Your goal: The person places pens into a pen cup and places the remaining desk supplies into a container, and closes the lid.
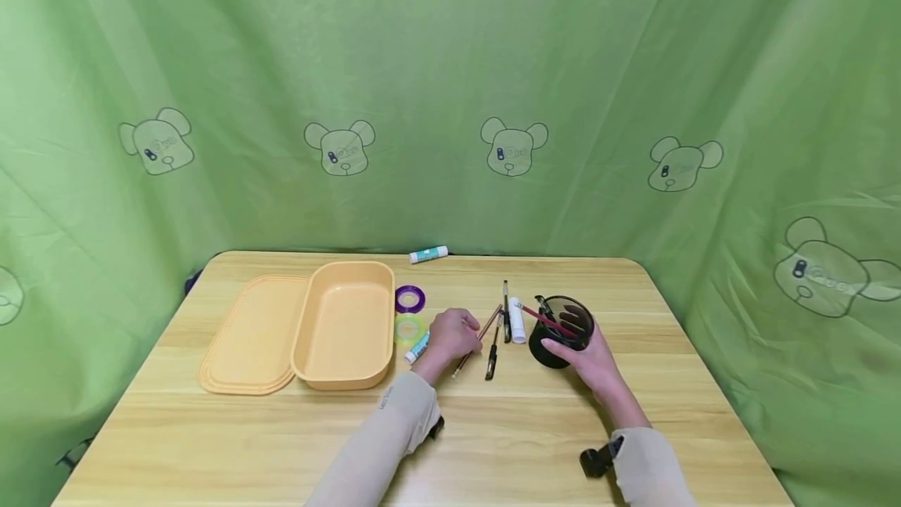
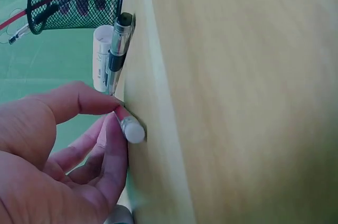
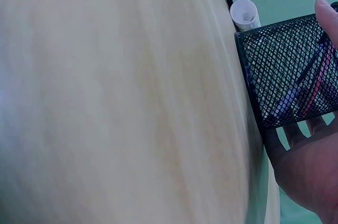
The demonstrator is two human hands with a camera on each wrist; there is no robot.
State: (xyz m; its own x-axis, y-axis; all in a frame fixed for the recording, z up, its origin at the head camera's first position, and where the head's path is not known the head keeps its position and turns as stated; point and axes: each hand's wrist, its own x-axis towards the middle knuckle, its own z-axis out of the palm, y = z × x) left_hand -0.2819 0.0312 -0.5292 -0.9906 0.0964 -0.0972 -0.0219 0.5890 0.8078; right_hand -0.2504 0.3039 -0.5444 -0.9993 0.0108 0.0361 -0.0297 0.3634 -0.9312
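Observation:
My left hand (image 1: 454, 333) pinches a pencil (image 2: 122, 114) between thumb and index finger, close to its eraser end, low over the table. On the right, my right hand (image 1: 594, 362) grips a black mesh pen cup (image 3: 288, 71), which is tilted with its mouth toward the left. Inside the cup are a red pencil (image 1: 529, 311) and a pen (image 1: 542, 303), both sticking out of the mouth. Between the hands lie two black pens, one nearer (image 1: 490, 364) and one farther (image 1: 506, 323), beside a white glue stick (image 1: 517, 323).
An open peach box (image 1: 343, 383) stands left of the hands, its lid (image 1: 246, 335) flat beside it. Purple tape (image 1: 421, 300), yellow-green tape (image 1: 400, 327) and a glue stick (image 1: 417, 349) lie along its right side. Another glue stick (image 1: 428, 254) lies at the table's back edge.

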